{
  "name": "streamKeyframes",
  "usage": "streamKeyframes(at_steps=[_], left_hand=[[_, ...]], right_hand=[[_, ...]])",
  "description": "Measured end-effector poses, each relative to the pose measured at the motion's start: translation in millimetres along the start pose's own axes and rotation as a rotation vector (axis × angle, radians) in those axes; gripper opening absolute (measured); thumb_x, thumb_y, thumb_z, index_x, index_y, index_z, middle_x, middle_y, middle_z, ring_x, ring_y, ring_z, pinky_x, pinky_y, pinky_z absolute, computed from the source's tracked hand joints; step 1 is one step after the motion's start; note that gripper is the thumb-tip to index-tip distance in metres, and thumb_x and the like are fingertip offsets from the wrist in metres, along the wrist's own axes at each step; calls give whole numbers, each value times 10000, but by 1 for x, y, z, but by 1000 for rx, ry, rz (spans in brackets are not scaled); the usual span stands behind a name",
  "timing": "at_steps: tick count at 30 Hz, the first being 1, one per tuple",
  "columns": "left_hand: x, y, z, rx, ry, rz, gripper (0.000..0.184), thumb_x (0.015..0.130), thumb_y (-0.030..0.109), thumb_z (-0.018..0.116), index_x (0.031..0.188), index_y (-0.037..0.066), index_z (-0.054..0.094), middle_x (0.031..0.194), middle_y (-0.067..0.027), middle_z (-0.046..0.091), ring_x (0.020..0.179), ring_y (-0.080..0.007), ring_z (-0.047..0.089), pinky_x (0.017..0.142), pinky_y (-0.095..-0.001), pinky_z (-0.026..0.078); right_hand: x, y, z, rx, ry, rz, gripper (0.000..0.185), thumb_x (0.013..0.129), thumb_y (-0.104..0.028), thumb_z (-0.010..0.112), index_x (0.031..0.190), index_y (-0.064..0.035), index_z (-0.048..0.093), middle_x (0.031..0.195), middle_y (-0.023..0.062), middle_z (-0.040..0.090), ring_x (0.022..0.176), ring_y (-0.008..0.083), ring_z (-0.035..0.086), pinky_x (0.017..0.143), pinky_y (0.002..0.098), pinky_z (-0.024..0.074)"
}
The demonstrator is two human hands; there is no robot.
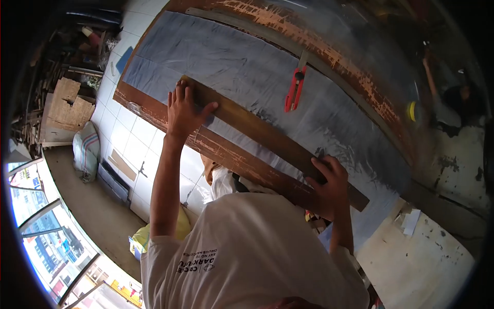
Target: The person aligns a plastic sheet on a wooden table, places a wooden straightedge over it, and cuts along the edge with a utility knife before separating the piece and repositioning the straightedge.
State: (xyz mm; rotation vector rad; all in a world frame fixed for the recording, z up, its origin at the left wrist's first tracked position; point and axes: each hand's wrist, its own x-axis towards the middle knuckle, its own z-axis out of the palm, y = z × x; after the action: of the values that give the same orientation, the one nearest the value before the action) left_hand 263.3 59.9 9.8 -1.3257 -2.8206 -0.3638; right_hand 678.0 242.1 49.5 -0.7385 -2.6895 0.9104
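Observation:
A long flat brown wooden strip (252, 129) lies slantwise over a thin blue-grey sheet (206, 51) on a worn brown table (242, 165). My left hand (183, 110) holds the strip's far left end, its fingertips over the end and the thumb along the near edge. Near the other end, my right hand (332, 180) grips the strip, fingers on top; part of its grasp is hidden. A red utility knife (295, 91) rests on the sheet beyond the strip, touched by neither hand. The sheet looks creased, with shiny wrinkles towards the right.
A grey straight bar (247, 23) runs along the sheet's far edge. Yellow tape (411, 110) is at the right, near another person (453, 103). A pale board (417, 257) stands lower right. Scrap wood (69, 105) and a striped sack (86, 149) are at left.

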Motion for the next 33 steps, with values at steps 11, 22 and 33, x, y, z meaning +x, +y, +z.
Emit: streamKeyframes(at_steps=[11, 22, 33], left_hand=[[-1, 1, 7, -13, -26, 25, 1001, 809, 629, 752, 1426, -96, 445, 1525, -338, 364, 1428, -478, 364, 1159, -532, 346], [-2, -1, 15, -6, 18, 28, 997, 830, 628, 731, 1430, -108, 430, 1520, -352, 354, 1447, -482, 325, 1187, -545, 282], [-3, -6, 23, 7, 36, 40, 985, 845, 634, 714, 1435, -102, 431, 1518, -339, 367, 1466, -481, 292, 1195, -564, 257]], right_hand=[[-10, 2, 6, -132, 123, -67, 588, 651, -197, 868, 1214, -126, 714, 1116, 78, 615, 1000, 303, 590, 858, 435, 493], [-8, 13, 6, -110, 123, -70, 582, 674, -184, 868, 1231, -120, 712, 1150, 85, 627, 1033, 313, 603, 878, 439, 501], [-9, 11, 9, -111, 155, -72, 558, 692, -198, 848, 1227, -120, 711, 1162, 83, 624, 1045, 312, 597, 894, 442, 497]])
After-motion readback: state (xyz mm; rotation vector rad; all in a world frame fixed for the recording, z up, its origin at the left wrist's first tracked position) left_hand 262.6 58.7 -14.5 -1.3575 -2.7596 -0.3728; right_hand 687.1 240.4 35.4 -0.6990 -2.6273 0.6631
